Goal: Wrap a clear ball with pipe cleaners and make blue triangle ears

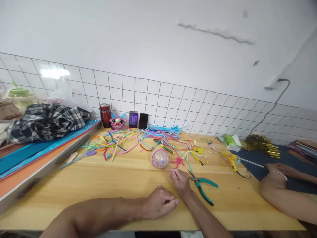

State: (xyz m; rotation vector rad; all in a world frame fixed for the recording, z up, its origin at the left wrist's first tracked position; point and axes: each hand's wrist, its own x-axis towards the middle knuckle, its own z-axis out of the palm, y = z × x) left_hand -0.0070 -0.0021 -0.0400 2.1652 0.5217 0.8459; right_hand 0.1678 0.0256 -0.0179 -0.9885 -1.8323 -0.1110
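My left hand (pixel 160 202) rests on the wooden table near its front edge, fingers curled into a fist with nothing showing in them. Just beyond it to the right, my right hand (pixel 180 181) is also closed, and no object sticks out of it. A clear plastic ball (pixel 159 159) with a pink rim and colourful bits lies a little past my right hand. Beside that hand on the right are pliers (pixel 200 185) with green handles, their jaws apart. A pink pipe-cleaner shape (pixel 178 162) lies between the ball and the pliers' tips.
Pipe cleaners (pixel 163 131) spread across the back. Behind them stand a decorated ball with a face (pixel 117 123), a red thermos (pixel 105 115) and a phone (pixel 143 121). A yellow glue gun (pixel 231 160) lies right, near another person's arm (pixel 284 195). A plaid cloth (pixel 49 120) sits left.
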